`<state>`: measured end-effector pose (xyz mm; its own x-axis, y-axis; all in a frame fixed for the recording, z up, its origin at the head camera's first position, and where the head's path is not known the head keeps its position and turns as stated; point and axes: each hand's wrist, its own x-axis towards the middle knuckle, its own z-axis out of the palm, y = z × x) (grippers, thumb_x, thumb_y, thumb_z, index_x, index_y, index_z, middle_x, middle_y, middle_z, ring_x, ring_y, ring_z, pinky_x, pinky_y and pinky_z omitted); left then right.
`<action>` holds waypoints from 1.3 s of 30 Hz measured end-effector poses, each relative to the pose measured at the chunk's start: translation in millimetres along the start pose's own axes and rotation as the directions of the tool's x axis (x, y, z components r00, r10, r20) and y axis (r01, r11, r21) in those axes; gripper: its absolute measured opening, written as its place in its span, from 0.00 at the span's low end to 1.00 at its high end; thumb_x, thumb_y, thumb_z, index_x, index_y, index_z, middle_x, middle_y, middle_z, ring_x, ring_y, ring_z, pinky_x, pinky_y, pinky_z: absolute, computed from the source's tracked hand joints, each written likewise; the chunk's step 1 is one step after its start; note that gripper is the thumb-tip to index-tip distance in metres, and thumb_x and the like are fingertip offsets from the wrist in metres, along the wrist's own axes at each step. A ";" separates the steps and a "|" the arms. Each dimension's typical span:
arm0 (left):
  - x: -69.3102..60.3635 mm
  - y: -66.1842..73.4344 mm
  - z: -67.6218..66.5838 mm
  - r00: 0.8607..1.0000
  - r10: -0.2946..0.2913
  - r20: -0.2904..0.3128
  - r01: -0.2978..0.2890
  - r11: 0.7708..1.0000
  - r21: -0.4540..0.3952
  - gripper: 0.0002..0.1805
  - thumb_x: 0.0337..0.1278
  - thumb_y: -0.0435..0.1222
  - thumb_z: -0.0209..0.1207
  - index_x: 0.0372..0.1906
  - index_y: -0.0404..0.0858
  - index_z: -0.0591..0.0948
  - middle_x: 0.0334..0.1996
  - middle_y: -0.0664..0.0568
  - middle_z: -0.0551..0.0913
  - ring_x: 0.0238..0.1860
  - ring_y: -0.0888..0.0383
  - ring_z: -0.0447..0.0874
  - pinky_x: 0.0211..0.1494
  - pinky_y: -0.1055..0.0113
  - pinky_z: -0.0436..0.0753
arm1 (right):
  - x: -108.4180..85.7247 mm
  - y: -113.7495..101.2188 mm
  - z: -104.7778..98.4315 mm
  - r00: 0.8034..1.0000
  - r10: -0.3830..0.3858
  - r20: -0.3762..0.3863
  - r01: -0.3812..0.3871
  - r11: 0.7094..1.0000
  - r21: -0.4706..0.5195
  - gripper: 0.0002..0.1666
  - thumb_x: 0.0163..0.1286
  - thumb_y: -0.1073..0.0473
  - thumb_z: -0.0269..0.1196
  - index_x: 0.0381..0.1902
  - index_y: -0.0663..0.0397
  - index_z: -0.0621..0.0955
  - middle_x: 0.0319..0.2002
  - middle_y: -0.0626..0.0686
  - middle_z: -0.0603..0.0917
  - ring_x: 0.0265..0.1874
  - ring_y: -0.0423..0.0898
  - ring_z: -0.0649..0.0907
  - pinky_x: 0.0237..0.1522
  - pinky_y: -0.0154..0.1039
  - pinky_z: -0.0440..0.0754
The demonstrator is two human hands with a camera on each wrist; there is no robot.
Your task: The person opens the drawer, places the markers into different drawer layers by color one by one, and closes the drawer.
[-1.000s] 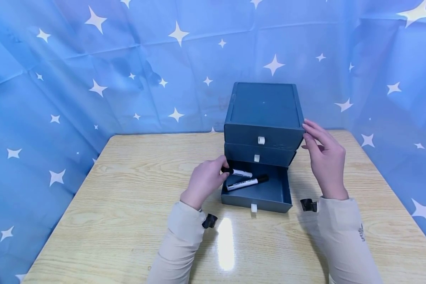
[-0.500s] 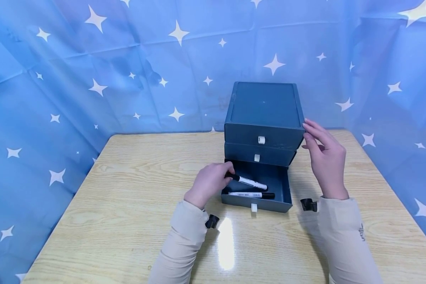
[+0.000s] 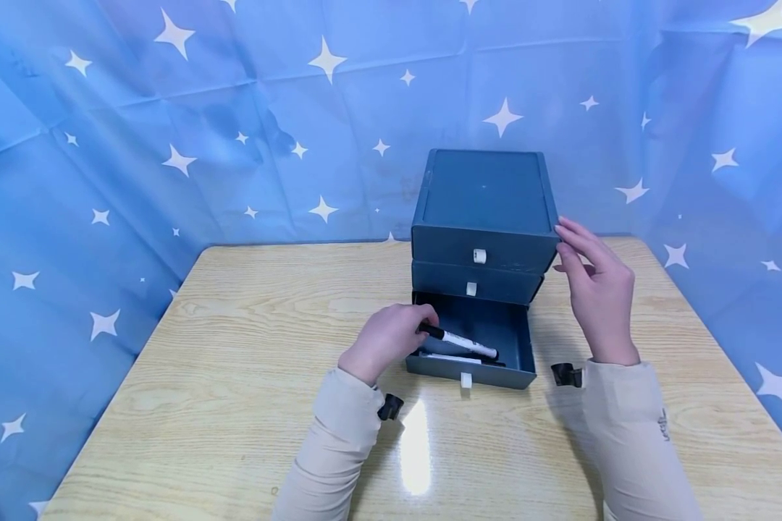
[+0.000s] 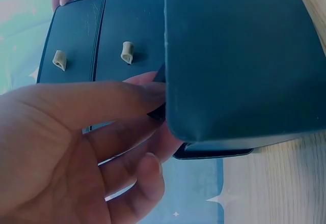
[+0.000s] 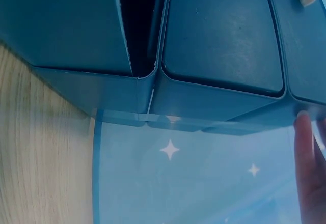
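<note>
A dark blue drawer unit [image 3: 485, 192] stands at the back of the table, its bottom drawer [image 3: 505, 378] pulled out. Over that drawer, my left hand [image 3: 391, 336] pinches a white marker [image 3: 463, 343] by its black cap end; the marker slants down to the right. Low along the drawer's front wall lies a second white marker [image 3: 452, 357], partly hidden by that wall. In the left wrist view, the drawer's side covers most of the held marker, leaving a bit of black cap [image 4: 158, 111]. My right hand [image 3: 599, 304] touches the unit's upper right corner with nearly straight fingers.
Two upper drawers with white pull tabs [image 3: 479, 256] are pushed in. Wood-grain table [image 3: 234, 362] surrounds the unit. Behind hangs a blue cloth with white stars [image 3: 300, 145]. A black wrist mount [image 3: 389, 407] sits at my left cuff.
My left hand has moved slightly right and down with the marker, whose free end swung toward the drawer's front right. The other marker shifted against the front wall. The right hand stayed still.
</note>
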<state>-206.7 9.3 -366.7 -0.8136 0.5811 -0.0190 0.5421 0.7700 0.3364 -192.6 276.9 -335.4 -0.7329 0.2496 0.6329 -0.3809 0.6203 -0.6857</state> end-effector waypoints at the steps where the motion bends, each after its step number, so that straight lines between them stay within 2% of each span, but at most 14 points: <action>1: 0.1 0.4 0.3 1.000 0.004 0.005 -0.004 1.000 0.003 0.10 0.55 0.34 0.57 0.42 0.49 0.79 0.36 0.59 0.80 0.29 0.64 0.73 0.34 0.70 0.73 | 0.2 1.0 0.0 1.000 0.000 -0.001 0.000 1.000 -0.002 0.19 0.64 0.60 0.56 0.53 0.41 0.77 0.54 0.40 0.74 0.45 0.34 0.78 0.34 0.21 0.73; 6: 0.5 2.7 3.0 0.999 0.025 0.042 -0.026 0.999 0.020 0.10 0.55 0.34 0.57 0.41 0.49 0.78 0.35 0.60 0.80 0.31 0.64 0.73 0.36 0.71 0.73 | -1.3 -9.6 -1.6 1.000 -0.010 -0.008 0.010 1.000 0.017 0.18 0.64 0.61 0.56 0.52 0.45 0.77 0.54 0.42 0.75 0.45 0.35 0.78 0.34 0.21 0.74; 10: -0.5 4.3 3.4 0.997 0.021 0.070 -0.022 1.000 0.018 0.10 0.56 0.33 0.56 0.41 0.49 0.79 0.35 0.59 0.80 0.30 0.64 0.73 0.35 0.71 0.73 | -1.9 -16.6 -1.9 1.000 -0.002 -0.011 0.002 1.000 0.027 0.18 0.64 0.62 0.56 0.52 0.46 0.78 0.54 0.43 0.75 0.44 0.35 0.78 0.34 0.20 0.73; 18: -0.8 4.7 2.4 0.996 0.018 0.085 -0.018 1.000 0.004 0.12 0.56 0.31 0.53 0.43 0.47 0.79 0.36 0.58 0.79 0.30 0.64 0.73 0.34 0.72 0.73 | -2.2 -22.2 -3.2 1.000 -0.006 -0.005 0.006 1.000 0.014 0.18 0.65 0.62 0.55 0.53 0.46 0.77 0.54 0.43 0.75 0.45 0.35 0.78 0.34 0.20 0.73; 31: 1.2 3.5 3.5 0.995 0.014 0.100 -0.014 1.000 0.002 0.13 0.55 0.31 0.53 0.46 0.45 0.78 0.31 0.60 0.78 0.28 0.65 0.72 0.30 0.73 0.71 | -1.6 -18.9 -2.3 1.000 0.007 -0.002 -0.007 0.999 0.038 0.18 0.65 0.63 0.55 0.52 0.46 0.77 0.54 0.46 0.75 0.46 0.35 0.77 0.35 0.20 0.73; 39: 0.9 3.8 2.5 0.992 -0.006 0.124 0.009 1.000 -0.023 0.12 0.56 0.37 0.55 0.47 0.46 0.77 0.27 0.62 0.75 0.25 0.64 0.71 0.27 0.72 0.71 | -1.3 -16.0 -2.3 1.000 -0.009 -0.004 0.009 1.000 0.025 0.18 0.65 0.62 0.55 0.53 0.46 0.77 0.55 0.45 0.75 0.46 0.36 0.77 0.35 0.20 0.73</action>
<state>-204.9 13.4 -367.8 -0.7847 0.6044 -0.1373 0.5299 0.7691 0.3573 -184.2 268.3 -324.4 -0.7269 0.2469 0.6408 -0.4018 0.6039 -0.6884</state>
